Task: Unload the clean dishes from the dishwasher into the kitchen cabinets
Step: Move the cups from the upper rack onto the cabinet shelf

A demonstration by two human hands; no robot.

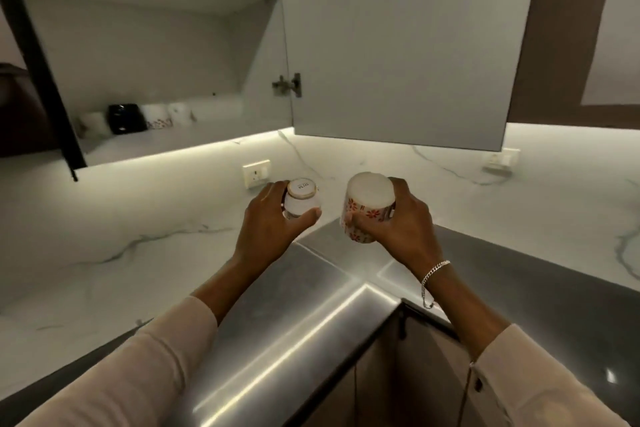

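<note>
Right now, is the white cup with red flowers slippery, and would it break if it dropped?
The white round cup with red flowers looks like glazed ceramic, so probably smooth and breakable over the steel counter. The right hand grips it alone, so it is likely light. Laid sideways, its round wall might roll.

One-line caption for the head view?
Left hand grips a small cup, right hand a floral mug, below the open cabinet.

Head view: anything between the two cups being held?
Nothing. In the head view the white cup in the left hand and the floral cup in the right hand are apart; only marble backsplash shows behind the gap.
</note>
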